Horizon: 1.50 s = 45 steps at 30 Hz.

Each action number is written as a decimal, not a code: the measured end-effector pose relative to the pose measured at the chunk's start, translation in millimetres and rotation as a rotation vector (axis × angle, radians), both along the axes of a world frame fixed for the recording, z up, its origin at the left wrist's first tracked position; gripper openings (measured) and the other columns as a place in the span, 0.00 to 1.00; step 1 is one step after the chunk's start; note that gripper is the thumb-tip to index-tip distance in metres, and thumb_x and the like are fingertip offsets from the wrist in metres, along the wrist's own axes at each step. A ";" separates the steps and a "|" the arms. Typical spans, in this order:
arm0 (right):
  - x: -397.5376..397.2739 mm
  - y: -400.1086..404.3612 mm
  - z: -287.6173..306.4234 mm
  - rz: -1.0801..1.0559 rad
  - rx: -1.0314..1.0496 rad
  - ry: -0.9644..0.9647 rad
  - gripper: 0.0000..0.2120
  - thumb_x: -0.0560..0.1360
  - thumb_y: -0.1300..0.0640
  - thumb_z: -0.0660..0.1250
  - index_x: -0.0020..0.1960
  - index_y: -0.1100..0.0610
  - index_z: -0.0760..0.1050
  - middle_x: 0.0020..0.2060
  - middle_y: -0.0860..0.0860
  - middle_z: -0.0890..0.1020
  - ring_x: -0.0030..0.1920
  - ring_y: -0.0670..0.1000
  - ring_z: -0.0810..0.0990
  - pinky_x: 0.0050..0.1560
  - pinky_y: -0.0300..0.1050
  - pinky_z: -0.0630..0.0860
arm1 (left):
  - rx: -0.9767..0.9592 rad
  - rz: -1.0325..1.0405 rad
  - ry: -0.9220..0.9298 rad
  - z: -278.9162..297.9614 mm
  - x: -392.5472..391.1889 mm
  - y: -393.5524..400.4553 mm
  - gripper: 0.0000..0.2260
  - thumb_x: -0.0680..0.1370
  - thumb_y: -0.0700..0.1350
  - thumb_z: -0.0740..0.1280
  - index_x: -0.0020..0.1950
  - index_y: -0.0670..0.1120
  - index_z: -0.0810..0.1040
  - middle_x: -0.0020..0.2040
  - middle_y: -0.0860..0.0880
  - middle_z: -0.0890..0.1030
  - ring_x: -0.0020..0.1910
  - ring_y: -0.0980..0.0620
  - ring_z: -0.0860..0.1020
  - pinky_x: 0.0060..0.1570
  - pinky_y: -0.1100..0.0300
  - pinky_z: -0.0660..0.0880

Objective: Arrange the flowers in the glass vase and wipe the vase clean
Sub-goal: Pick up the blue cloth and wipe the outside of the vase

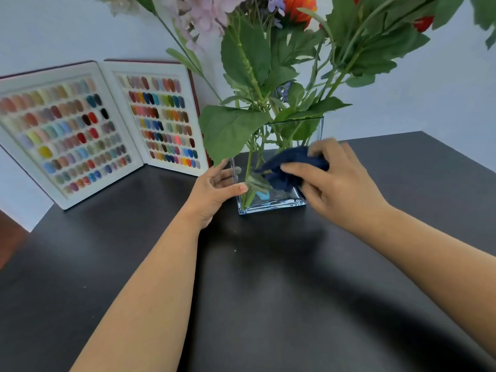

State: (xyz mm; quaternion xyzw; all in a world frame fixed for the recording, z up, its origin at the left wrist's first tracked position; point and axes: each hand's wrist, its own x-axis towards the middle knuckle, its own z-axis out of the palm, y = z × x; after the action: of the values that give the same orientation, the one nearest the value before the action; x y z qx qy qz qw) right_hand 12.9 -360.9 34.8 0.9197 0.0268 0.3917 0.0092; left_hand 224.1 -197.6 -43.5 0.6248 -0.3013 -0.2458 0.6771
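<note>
Upright on the dark table (268,291): a square clear glass vase (271,205), mouth up, long axis vertical, thick base touching the tabletop. Standing in it, flowers (241,60) with green stems fanning up and outward, broad leaves drooping over the rim (pink, purple, orange and red blooms cut off at the top edge). Left hand (214,191) gripping the vase's near-left corner, thumb across the front face. Right hand (341,183) clutching a dark blue cloth (290,165), pressed against the front glass. Behind at left, propped open against the wall, a nail colour sample book (102,130).
</note>
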 end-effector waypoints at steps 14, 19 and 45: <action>44.2 59.3 2.7 0.026 -0.046 0.018 0.19 0.70 0.62 0.63 0.60 0.61 0.78 0.46 0.65 0.77 0.38 0.63 0.74 0.42 0.55 0.76 | 0.029 -0.234 -0.013 13.2 -9.2 22.7 0.55 0.55 0.53 0.84 0.75 0.40 0.63 0.69 0.45 0.75 0.70 0.48 0.72 0.68 0.52 0.69; 36.3 60.2 -46.0 -0.018 -0.126 0.300 0.21 0.71 0.62 0.69 0.64 0.57 0.75 0.53 0.62 0.76 0.44 0.63 0.75 0.42 0.55 0.79 | 0.081 -0.337 0.008 17.8 -8.9 31.5 0.58 0.54 0.60 0.83 0.79 0.57 0.56 0.78 0.49 0.62 0.76 0.47 0.62 0.72 0.49 0.63; 17.1 -0.1 -37.4 0.143 -0.308 0.317 0.19 0.68 0.63 0.74 0.58 0.57 0.80 0.49 0.61 0.79 0.39 0.60 0.76 0.36 0.52 0.79 | 0.072 -0.192 -0.009 26.6 -23.6 23.2 0.66 0.45 0.70 0.78 0.78 0.49 0.58 0.74 0.45 0.67 0.72 0.47 0.69 0.69 0.58 0.66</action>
State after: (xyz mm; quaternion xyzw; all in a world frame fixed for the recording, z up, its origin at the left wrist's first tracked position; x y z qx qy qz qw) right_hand 30.1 -361.0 -2.6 0.9532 0.1523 0.2333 0.1173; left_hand 200.4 -174.4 -16.9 0.6180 -0.3539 -0.3174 0.6261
